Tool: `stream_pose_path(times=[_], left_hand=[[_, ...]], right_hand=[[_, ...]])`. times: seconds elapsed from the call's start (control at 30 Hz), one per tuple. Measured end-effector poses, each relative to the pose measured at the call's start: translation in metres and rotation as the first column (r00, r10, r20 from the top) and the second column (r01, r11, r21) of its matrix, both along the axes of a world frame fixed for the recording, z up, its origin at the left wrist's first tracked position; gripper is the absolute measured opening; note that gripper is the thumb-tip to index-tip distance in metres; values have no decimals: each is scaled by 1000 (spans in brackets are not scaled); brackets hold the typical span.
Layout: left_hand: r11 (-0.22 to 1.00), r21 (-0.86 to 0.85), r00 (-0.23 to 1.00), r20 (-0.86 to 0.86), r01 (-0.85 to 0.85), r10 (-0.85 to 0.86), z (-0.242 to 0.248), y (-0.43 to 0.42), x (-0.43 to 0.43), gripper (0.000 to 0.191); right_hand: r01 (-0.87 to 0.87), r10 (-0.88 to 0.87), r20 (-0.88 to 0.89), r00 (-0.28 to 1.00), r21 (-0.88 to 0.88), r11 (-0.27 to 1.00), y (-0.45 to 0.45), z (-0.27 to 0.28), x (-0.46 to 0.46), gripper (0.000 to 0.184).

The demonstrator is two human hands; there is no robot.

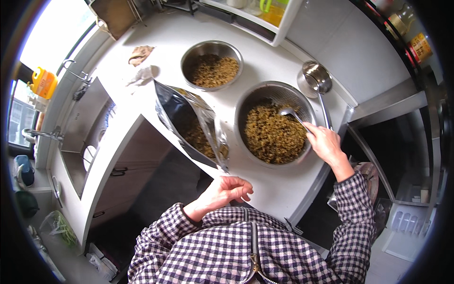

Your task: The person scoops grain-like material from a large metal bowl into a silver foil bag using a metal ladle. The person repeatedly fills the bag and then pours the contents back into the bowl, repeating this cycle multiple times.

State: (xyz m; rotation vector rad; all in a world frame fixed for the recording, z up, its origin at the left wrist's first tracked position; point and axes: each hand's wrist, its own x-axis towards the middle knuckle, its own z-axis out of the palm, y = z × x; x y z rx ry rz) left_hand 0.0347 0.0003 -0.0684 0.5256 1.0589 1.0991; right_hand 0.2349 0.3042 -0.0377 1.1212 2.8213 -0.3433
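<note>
My right hand (325,143) grips the handle of a metal spoon (288,112). The spoon's bowl rests on chopped brown-green food (273,136) inside a large perforated steel colander or basin (240,142). My left hand (227,191) holds nothing; its fingers are curled but apart, just in front of the counter edge. Beyond it a silvery foil bag (191,124) lies with its mouth gaping, and similar chopped food shows inside. Farther back stands a smaller steel bowl (188,76) with more of this food in it.
A steel pot or ladle (314,80) with a long handle stands by the wall at right. Crumpled cloths (141,55) lie at the back left. The sink (76,163) with its faucet (44,134) is at left. A white shelf (282,32) borders the back.
</note>
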Motion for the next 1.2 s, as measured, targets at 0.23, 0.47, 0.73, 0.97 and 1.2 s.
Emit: stream_pose_path(times=[0.23, 0.47, 0.73, 0.97, 1.2], left_hand=[[959, 284, 888, -436, -15, 144, 106, -39, -119, 14], [831, 529, 420, -723, -173, 548, 110, 5, -254, 19], [858, 282, 382, -918, 430, 111, 109, 85, -315, 53], [677, 306, 480, -873, 670, -80, 119, 107, -329, 32], [738, 185, 313, -949, 649, -38, 148, 101, -307, 11]], right_hand=[[109, -155, -429, 890, -131, 985, -35, 51, -16, 18], [-240, 16, -604, 797, -293, 925, -134, 119, -128, 32], [-189, 156, -323, 933, -72, 979, -166, 143, -168, 24], [-64, 13, -460, 888, -96, 993, -169, 134, -169, 18], [-55, -70, -595, 801, -190, 980, -165, 125, -167, 16]])
